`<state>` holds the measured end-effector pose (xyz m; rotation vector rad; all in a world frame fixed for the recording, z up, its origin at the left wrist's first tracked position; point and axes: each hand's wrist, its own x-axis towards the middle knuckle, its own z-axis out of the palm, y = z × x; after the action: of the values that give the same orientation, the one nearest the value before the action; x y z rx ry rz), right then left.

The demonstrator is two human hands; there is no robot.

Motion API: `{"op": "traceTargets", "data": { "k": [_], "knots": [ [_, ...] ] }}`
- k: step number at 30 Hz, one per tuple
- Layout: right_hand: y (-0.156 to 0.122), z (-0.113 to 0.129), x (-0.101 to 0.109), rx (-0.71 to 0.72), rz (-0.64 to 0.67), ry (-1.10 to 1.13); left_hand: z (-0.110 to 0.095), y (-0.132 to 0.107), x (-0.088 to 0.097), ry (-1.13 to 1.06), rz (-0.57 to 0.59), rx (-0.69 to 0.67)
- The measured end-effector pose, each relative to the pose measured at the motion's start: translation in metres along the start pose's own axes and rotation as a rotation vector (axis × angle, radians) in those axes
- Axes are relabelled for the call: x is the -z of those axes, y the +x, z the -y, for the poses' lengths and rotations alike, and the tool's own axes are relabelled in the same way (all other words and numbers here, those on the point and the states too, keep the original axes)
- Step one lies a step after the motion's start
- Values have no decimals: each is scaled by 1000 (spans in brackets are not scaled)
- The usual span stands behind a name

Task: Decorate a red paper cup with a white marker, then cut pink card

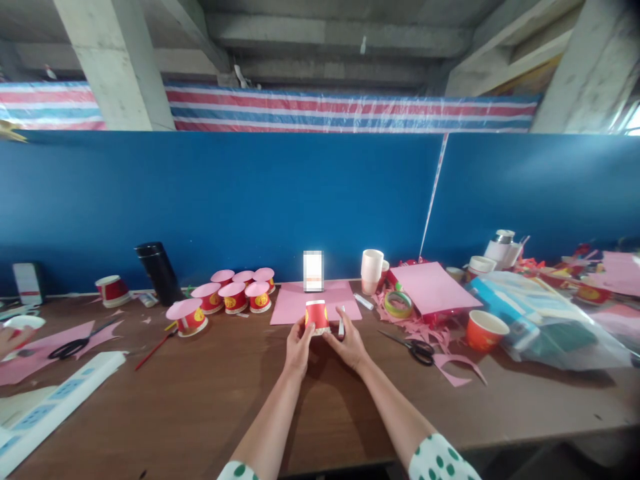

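Observation:
My left hand (299, 343) is closed around the side of a small red paper cup (316, 316), which is held upside down with its pale base up. A yellow design shows at the cup's edges. My right hand (350, 341) grips a slim white tube (341, 325) along its fingers, and its thumb reaches the cup's lower rim. What kind of tube it is I cannot make out. Just beyond both hands lies a pink paper sheet (287, 303). To the left stand several upturned red cups (235, 301) topped with pink paper discs.
Scissors (421, 351), a tape roll (399, 305), pink scraps and an orange cup (486, 331) lie to the right. Stacked white cups (371, 272) stand behind. Leftward are a black bottle (160, 273), a red-handled brush (156, 349) and another person's hand (7, 341).

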<state>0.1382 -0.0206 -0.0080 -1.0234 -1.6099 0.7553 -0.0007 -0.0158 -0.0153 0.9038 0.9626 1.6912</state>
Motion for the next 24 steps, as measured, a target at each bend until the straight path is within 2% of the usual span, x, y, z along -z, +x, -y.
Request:
{"op": "traceTargets", "data": {
  "k": [11,24],
  "knots": [
    [0,1,1,-12,7,-39,4,2,2,-7,35,5],
    [0,1,1,1,4,-8,1,1,1,-16,16,1]
  ]
}}
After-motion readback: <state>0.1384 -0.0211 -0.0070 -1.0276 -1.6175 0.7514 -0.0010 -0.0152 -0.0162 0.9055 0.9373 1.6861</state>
